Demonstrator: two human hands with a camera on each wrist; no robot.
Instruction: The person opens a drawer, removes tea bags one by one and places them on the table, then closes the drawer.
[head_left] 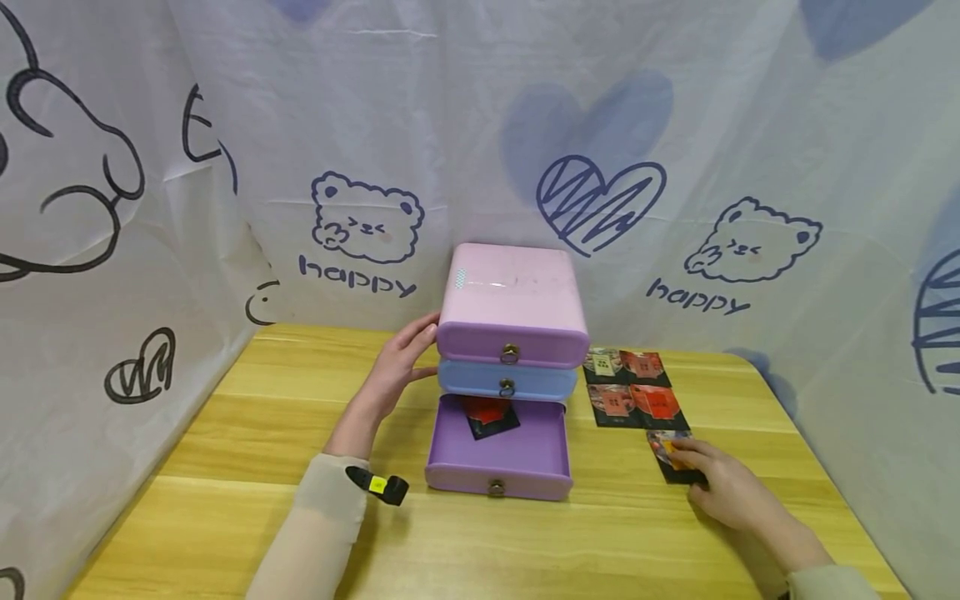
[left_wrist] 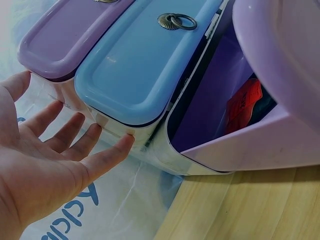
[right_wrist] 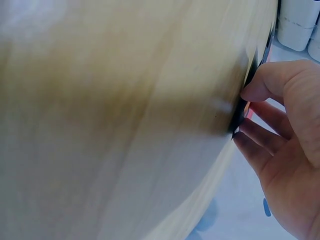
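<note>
My left hand rests its spread fingertips on the left side of a small drawer cabinet, level with the upper two drawers. The cabinet's purple bottom drawer is pulled out. Inside that drawer, toward the back, lies a flat dark square packet with a red print. On the table to the right, my right hand pinches another flat dark packet with a yellow-orange print. In the right wrist view, thumb and fingers meet that packet's edge, close over the wood.
Several similar packets lie in two rows on the table, right of the cabinet. The blue middle drawer and purple top drawer are closed. A white cloth with hearts and bears hangs behind the wooden table.
</note>
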